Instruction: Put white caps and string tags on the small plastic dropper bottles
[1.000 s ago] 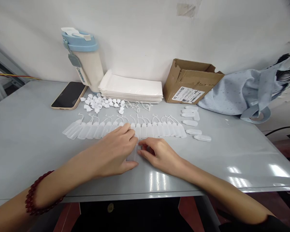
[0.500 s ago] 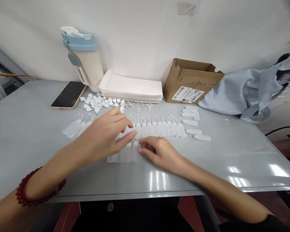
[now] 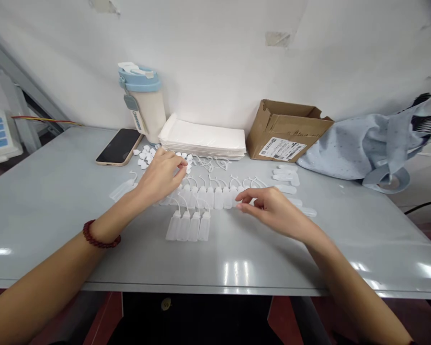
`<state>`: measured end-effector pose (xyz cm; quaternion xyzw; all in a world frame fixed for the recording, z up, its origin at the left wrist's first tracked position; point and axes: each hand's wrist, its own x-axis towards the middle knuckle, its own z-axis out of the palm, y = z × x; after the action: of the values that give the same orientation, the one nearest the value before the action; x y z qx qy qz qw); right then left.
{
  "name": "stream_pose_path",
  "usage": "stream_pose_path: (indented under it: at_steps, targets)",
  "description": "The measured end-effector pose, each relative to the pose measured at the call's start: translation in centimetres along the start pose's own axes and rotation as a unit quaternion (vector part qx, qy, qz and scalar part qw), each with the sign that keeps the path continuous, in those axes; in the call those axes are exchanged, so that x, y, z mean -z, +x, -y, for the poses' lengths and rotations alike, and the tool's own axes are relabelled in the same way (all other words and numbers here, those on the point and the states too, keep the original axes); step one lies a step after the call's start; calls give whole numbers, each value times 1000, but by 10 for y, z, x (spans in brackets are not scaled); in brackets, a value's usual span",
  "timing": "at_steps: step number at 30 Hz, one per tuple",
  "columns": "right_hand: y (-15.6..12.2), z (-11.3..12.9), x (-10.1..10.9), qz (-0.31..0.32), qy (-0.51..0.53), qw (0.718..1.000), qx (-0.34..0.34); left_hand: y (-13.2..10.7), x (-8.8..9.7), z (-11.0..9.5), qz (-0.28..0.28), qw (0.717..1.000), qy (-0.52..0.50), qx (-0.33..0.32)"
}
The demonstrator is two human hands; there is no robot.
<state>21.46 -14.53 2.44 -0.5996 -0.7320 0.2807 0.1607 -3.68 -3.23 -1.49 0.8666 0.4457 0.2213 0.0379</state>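
Tabletop (image 3: 147,263), glossy grey, along white wall (image 3: 208,72)

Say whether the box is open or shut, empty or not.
Open: the box gapes on top. Empty or not, cannot tell; its front hides the bottom.

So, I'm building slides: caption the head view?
Left hand by white caps, right hand at a row of corded tubes, four more in front.

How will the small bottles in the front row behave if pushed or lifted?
The bottles look translucent, so probably light. Lying on a glossy table, they'd likely slide easily. Their thin, curved cords probably flex when lifted.
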Motion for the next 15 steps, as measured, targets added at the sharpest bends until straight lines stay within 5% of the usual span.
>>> stream_pose_path:
  at_steps: [6, 15]
  targets:
    - [1, -30, 40, 0, -57, 996, -67, 23, -13, 3, 27, 996, -23, -77]
    - [-5, -78, 75, 17, -203, 958, -201, 32, -21, 15, 79, 992, 6, -102]
